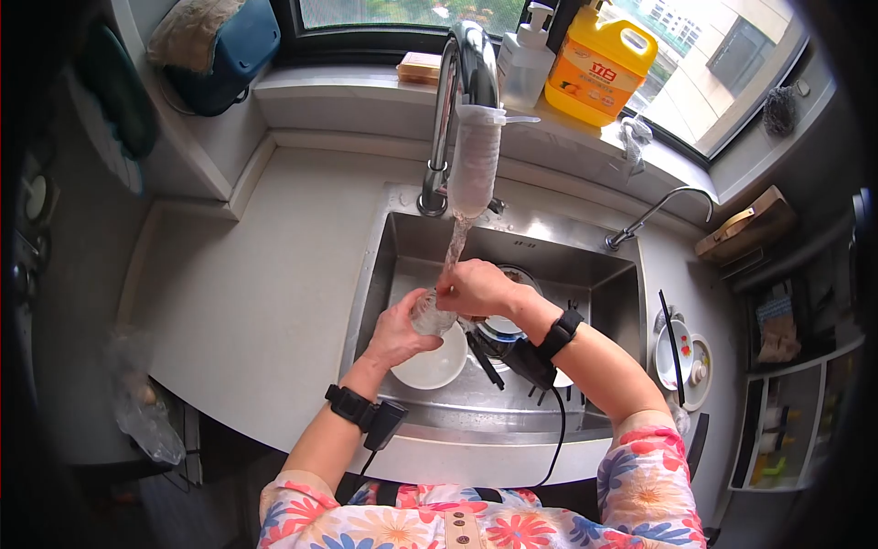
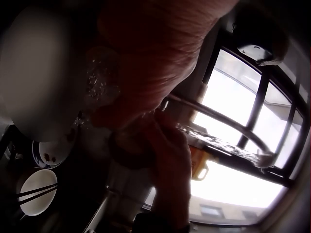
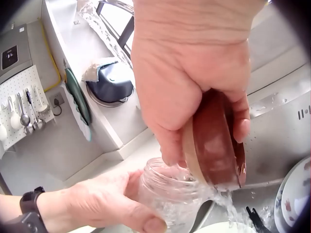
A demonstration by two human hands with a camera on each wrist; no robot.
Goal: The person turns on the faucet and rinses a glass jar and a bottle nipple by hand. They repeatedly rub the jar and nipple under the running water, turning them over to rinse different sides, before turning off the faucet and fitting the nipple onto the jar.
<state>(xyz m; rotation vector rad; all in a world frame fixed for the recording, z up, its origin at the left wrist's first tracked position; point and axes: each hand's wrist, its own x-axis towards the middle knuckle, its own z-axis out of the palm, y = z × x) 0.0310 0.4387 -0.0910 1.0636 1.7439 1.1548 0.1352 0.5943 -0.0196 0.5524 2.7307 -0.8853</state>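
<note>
My left hand (image 1: 399,333) grips a clear glass jar (image 3: 167,201) over the sink, its threaded mouth facing up in the right wrist view. Between the fingers and thumb of my right hand (image 1: 482,287) is a brown round lid (image 3: 214,145) with a tan edge, tilted on its side right beside the jar's mouth. Water (image 1: 456,240) runs from the faucet (image 1: 476,64) onto the hands and splashes off below the lid. Beneath the jar, a white bowl (image 1: 432,368) sits in the sink (image 1: 375,284). The left wrist view is dark and partly blurred.
Black chopsticks (image 1: 485,360) and patterned dishes (image 3: 297,194) lie in the sink. To its right stand a smaller tap (image 1: 654,212) and a bowl with chopsticks (image 1: 673,355). A yellow detergent jug (image 1: 599,69) and a pump bottle (image 1: 528,59) line the windowsill.
</note>
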